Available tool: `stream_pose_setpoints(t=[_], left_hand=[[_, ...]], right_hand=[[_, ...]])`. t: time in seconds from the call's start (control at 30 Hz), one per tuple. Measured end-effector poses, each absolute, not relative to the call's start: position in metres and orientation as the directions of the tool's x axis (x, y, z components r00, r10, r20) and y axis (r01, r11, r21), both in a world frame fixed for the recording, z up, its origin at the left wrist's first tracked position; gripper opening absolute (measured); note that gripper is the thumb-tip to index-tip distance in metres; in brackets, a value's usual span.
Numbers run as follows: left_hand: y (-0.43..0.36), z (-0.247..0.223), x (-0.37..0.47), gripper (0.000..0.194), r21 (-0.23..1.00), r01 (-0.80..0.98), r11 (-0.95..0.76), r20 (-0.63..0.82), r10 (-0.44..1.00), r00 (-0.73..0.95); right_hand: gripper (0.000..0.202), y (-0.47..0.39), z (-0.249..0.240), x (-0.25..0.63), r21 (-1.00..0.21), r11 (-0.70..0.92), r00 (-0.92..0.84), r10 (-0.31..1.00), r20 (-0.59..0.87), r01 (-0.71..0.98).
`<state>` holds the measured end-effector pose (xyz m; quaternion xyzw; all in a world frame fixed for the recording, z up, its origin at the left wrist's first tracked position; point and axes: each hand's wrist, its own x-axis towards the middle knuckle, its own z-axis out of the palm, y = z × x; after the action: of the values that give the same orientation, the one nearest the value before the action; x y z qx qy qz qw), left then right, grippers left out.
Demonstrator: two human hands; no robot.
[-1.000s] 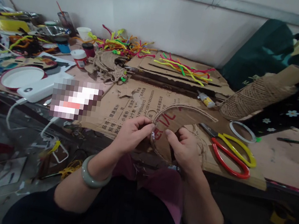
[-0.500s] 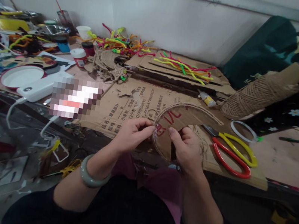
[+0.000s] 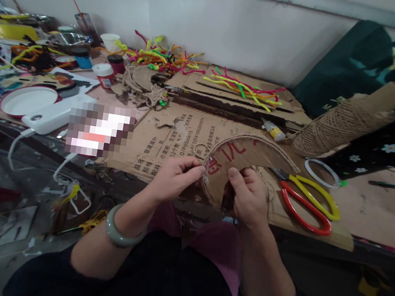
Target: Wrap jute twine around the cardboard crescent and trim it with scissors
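Observation:
A crescent cut from brown cardboard (image 3: 225, 160), marked in red, is held over the table's front edge. Jute twine (image 3: 255, 137) runs along its outer curve. My right hand (image 3: 252, 199) grips the crescent by its inner edge, thumb on top and the other fingers partly hidden beneath. At the left rim, the thumb and forefinger of my left hand (image 3: 174, 178) pinch the twine-lined edge. Scissors (image 3: 309, 201) with one yellow and one red handle lie right of my right hand. Under the work is a printed cardboard sheet (image 3: 153, 146).
A big cone of jute twine (image 3: 347, 126) stands at the right, near a small glue tube (image 3: 274, 130) and a white ring (image 3: 323, 173). Colourful pipe cleaners (image 3: 244, 89) lie at the back. A cardboard star (image 3: 166, 119) and a white power bank-like device (image 3: 58, 113) are leftward.
The crescent has turned slightly clockwise, its right tip now lower and further right. My right hand has shifted a little rightward with it; my left hand stays at the left rim.

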<state>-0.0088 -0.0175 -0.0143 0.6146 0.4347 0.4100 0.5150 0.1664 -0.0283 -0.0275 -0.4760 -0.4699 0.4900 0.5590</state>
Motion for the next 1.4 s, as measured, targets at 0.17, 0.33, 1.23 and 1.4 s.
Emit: stream_pose_setpoints(t=[0.17,0.33,1.23,1.4], left_hand=[[-0.0178,-0.0124,-0.0087,0.027,0.997,0.056,-0.052,0.032,0.946,0.322],[-0.0188,-0.0123,-0.009,0.026,0.985,0.142,-0.094,0.044,0.946,0.32],[-0.0204,-0.0079,-0.0052,0.028,0.973,0.189,-0.131,0.066,0.946,0.317],[-0.0191,-0.01,-0.0058,0.027,0.975,0.18,-0.132,0.072,0.95,0.304]], right_hand=[[0.045,-0.0265,-0.0282,0.1668,-0.992,0.072,0.122,0.991,0.059,-0.103],[0.044,-0.0258,-0.0277,0.1668,-0.991,0.09,0.146,0.986,0.076,-0.095],[0.045,-0.0267,-0.0237,0.1674,-0.993,0.101,0.165,0.982,0.089,-0.066],[0.046,-0.0271,-0.0214,0.1672,-0.996,0.075,0.152,0.986,0.066,-0.055]])
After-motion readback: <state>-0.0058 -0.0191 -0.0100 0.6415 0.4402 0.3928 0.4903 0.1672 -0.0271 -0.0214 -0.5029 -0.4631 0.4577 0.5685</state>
